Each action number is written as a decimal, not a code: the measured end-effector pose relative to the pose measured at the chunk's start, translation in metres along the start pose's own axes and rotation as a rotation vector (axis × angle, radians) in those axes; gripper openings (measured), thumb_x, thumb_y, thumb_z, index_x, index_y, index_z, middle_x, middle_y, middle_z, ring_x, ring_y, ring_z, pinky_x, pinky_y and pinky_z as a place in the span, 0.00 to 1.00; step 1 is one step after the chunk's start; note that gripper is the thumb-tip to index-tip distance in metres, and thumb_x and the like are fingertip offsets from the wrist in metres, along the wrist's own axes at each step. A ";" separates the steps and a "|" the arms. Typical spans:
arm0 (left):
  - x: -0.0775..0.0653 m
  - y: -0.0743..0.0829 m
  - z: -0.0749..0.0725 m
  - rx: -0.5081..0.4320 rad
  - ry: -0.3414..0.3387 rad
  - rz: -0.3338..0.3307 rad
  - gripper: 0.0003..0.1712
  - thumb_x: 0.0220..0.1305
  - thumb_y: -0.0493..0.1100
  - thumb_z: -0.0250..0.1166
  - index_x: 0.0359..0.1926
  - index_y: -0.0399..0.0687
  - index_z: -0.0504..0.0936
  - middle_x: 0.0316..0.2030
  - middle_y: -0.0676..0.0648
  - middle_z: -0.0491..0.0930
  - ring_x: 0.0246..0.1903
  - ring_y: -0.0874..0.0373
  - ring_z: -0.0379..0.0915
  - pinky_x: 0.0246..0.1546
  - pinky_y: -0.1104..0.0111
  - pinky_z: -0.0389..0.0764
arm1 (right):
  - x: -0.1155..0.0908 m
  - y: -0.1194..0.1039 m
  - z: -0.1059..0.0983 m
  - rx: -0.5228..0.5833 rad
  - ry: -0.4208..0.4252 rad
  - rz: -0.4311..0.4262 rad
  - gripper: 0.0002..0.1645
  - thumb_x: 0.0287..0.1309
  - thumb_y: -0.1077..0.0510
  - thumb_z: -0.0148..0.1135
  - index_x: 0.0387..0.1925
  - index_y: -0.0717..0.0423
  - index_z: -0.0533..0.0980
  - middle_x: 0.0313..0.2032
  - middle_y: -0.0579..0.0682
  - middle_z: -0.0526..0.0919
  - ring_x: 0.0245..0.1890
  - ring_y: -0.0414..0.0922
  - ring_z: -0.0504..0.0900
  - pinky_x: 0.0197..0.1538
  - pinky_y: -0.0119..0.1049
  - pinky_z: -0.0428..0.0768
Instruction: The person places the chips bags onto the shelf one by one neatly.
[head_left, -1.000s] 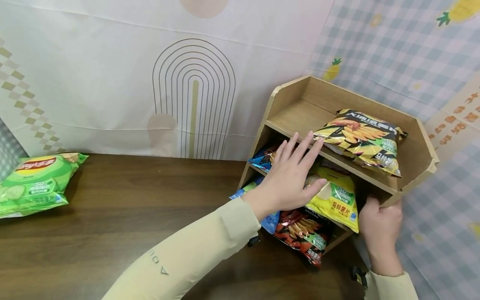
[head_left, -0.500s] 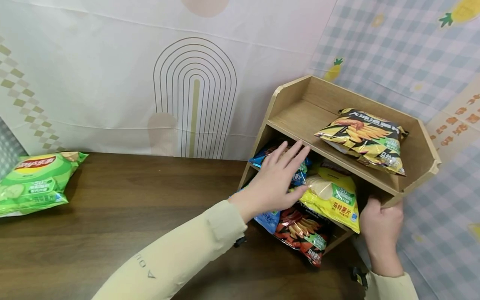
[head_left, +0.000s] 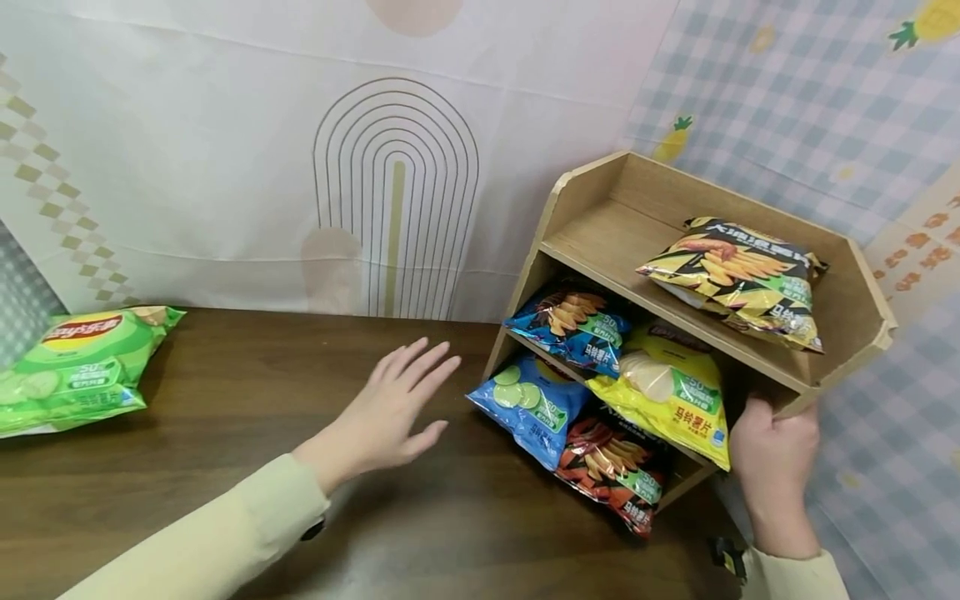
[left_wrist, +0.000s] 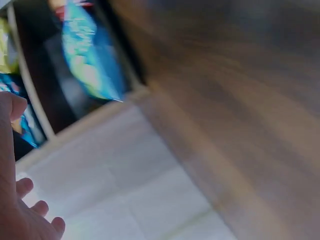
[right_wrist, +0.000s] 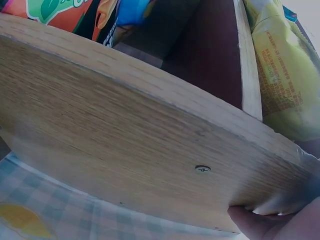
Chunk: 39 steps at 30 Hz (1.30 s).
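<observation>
A wooden shelf [head_left: 592, 250] stands at the right of the head view. My right hand [head_left: 776, 467] grips its right side panel, and the right wrist view shows fingers [right_wrist: 260, 222] against that panel. Over the table, left of the shelf and apart from it, my left hand [head_left: 386, 412] has its fingers spread and holds nothing. A black chip bag [head_left: 738, 279] lies on the top level. The middle level bears a dark blue chip bag [head_left: 573, 325] and a yellow chip bag [head_left: 675, 392]. Below them are a light blue chip bag [head_left: 532, 408] and a red chip bag [head_left: 615, 467].
A green chip bag [head_left: 78, 371] lies at the far left of the brown wooden table [head_left: 240, 383]. Behind the table hangs a white patterned cloth [head_left: 225, 167]. A checked cloth [head_left: 810, 92] hangs behind and right of the shelf.
My left hand has moved left and down, away from the shelf front, uncovering the blue bags. My right hand keeps its grip on the shelf. The bags appear to stay in place.
</observation>
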<state>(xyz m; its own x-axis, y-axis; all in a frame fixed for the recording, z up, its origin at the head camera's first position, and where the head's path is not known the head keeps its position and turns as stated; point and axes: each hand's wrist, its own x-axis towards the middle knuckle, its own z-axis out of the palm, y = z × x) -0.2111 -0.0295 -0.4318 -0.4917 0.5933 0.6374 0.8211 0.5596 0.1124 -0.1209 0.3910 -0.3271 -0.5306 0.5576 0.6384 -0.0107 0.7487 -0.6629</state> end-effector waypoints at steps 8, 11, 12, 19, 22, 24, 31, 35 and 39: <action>-0.061 -0.035 -0.017 0.110 -0.063 -0.034 0.48 0.54 0.54 0.65 0.74 0.48 0.57 0.73 0.43 0.52 0.71 0.41 0.44 0.67 0.45 0.47 | 0.001 -0.001 -0.002 -0.009 -0.007 0.015 0.26 0.59 0.61 0.46 0.59 0.68 0.67 0.50 0.73 0.74 0.46 0.64 0.70 0.50 0.63 0.62; -0.078 -0.046 -0.022 0.133 -0.078 -0.052 0.49 0.53 0.54 0.64 0.74 0.49 0.55 0.73 0.43 0.52 0.71 0.41 0.45 0.67 0.44 0.47 | 0.000 -0.001 -0.002 -0.011 -0.007 0.010 0.26 0.59 0.61 0.46 0.58 0.68 0.67 0.50 0.73 0.74 0.45 0.64 0.70 0.49 0.63 0.62; -0.084 -0.048 -0.024 0.137 -0.083 -0.058 0.49 0.53 0.54 0.64 0.74 0.49 0.55 0.73 0.43 0.53 0.71 0.41 0.45 0.67 0.44 0.47 | 0.000 -0.001 -0.002 -0.013 -0.009 0.008 0.26 0.59 0.61 0.46 0.59 0.68 0.67 0.50 0.73 0.74 0.46 0.64 0.70 0.49 0.63 0.62; -0.117 -0.066 -0.035 0.182 -0.075 -0.088 0.44 0.60 0.60 0.56 0.73 0.47 0.58 0.72 0.42 0.55 0.69 0.38 0.48 0.68 0.46 0.43 | -0.001 0.000 -0.002 -0.023 -0.030 0.016 0.26 0.59 0.61 0.45 0.59 0.69 0.66 0.51 0.73 0.73 0.45 0.64 0.70 0.49 0.65 0.62; -0.125 -0.072 -0.040 0.198 -0.060 -0.099 0.45 0.57 0.58 0.58 0.73 0.46 0.60 0.71 0.41 0.56 0.68 0.37 0.49 0.69 0.48 0.40 | 0.001 -0.001 -0.002 -0.025 -0.037 0.024 0.26 0.60 0.61 0.45 0.60 0.67 0.66 0.52 0.73 0.73 0.46 0.62 0.70 0.49 0.64 0.63; -0.131 -0.076 -0.044 0.207 -0.049 -0.109 0.46 0.54 0.57 0.59 0.72 0.46 0.60 0.71 0.41 0.57 0.68 0.37 0.50 0.69 0.48 0.39 | 0.001 -0.001 -0.002 -0.024 -0.048 0.030 0.27 0.61 0.61 0.44 0.62 0.65 0.65 0.54 0.71 0.73 0.47 0.61 0.70 0.50 0.62 0.63; -0.148 -0.089 -0.057 0.238 -0.039 -0.195 0.47 0.52 0.56 0.61 0.72 0.46 0.60 0.70 0.39 0.58 0.66 0.35 0.51 0.68 0.44 0.43 | 0.001 -0.001 -0.002 -0.016 -0.051 0.022 0.27 0.62 0.61 0.45 0.62 0.64 0.65 0.54 0.70 0.74 0.48 0.60 0.70 0.51 0.61 0.64; -0.156 -0.097 -0.065 0.272 -0.061 -0.273 0.51 0.48 0.56 0.66 0.73 0.47 0.58 0.68 0.37 0.59 0.65 0.34 0.52 0.64 0.39 0.47 | 0.000 -0.001 -0.001 -0.014 -0.041 0.010 0.27 0.62 0.61 0.45 0.62 0.64 0.65 0.53 0.70 0.74 0.48 0.60 0.70 0.51 0.60 0.64; -0.164 -0.110 -0.074 0.298 -0.094 -0.393 0.54 0.46 0.55 0.69 0.73 0.45 0.56 0.67 0.34 0.59 0.65 0.31 0.49 0.63 0.37 0.44 | 0.000 -0.002 -0.003 -0.013 -0.031 0.009 0.27 0.62 0.61 0.45 0.62 0.65 0.66 0.53 0.69 0.74 0.48 0.60 0.70 0.51 0.60 0.64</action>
<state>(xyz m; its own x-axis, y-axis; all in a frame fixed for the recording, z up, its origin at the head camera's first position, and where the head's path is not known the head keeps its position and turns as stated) -0.1991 -0.2316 -0.4924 -0.7822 0.3463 0.5180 0.4567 0.8842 0.0985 -0.1189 0.3905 -0.3246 -0.5569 0.5529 0.6199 0.0052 0.7486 -0.6631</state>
